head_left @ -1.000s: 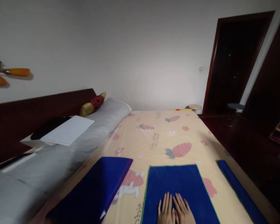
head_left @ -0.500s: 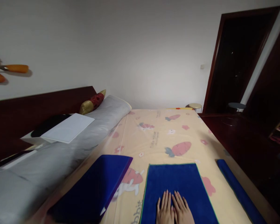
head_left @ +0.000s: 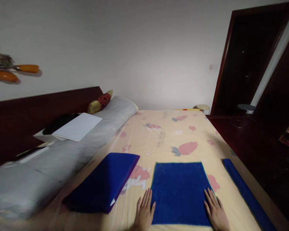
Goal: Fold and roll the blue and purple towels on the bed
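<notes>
One blue cloth point(head_left: 179, 192) lay flat on the bed point(head_left: 166, 154), lower centre of frame, left hand point(head_left: 144, 208) and right hand point(head_left: 216, 208) spread at its side edges, pinching nothing; smoothing seemed in hand, the next move likely calling for a pinched edge.

1. Flat cloth point(head_left: 179, 192): plain deep blue, edged in green.
2. Rolled cloth point(head_left: 245, 192): a similar blue.
3. Folded cloth point(head_left: 103, 183): darker blue, purple along one edge.
4. Bed sheet point(head_left: 144, 138): pale peach, printed with pink carrots, pink flowers, white rabbits, grey lettering.
5. Long pillow point(head_left: 113, 117): pale grey.
6. Cushion point(head_left: 102, 102): patterned red, gold ends.
</notes>
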`<state>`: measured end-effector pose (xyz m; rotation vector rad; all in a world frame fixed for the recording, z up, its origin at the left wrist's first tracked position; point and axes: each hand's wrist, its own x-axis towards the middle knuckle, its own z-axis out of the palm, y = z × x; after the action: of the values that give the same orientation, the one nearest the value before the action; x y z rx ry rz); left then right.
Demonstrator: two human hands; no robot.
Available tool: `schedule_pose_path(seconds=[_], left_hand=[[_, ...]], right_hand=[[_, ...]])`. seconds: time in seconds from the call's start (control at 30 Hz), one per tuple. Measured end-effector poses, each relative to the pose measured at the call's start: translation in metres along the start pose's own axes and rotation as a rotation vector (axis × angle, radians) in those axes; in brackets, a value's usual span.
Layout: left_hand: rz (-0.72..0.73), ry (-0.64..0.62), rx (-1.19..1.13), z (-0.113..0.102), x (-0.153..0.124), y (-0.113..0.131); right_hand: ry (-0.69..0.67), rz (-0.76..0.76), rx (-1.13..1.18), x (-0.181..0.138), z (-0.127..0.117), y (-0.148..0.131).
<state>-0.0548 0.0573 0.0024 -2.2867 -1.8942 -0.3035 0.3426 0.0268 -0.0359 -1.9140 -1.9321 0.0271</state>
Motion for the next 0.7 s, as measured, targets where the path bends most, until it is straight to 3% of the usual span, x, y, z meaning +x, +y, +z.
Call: schedule_pose_path(seconds=[0.1,0.3,0.43,0.57,0.7], left_hand=[[0.042,0.073,0.039,0.002,-0.006,-0.011],[0.048,0.128,0.050,0.004,-0.004,-0.005],[0.039,0.122,0.042,0.000,-0.005,-0.005],[0.054,0.153,0.043,-0.002,-0.005,-0.005],[0.074,0.232,0.068,0.003,-0.006,-0.011]], right_hand=[[-0.014,-0.007,-0.057,-0.007,-0.008,0.011],[-0.021,-0.010,-0.123,-0.007,-0.009,0.006],[0.085,0.001,-0.143,-0.004,-0.004,-0.003],[0.103,-0.027,-0.087,0.007,0.015,-0.065],[0.019,-0.283,0.044,0.022,0.055,-0.164]])
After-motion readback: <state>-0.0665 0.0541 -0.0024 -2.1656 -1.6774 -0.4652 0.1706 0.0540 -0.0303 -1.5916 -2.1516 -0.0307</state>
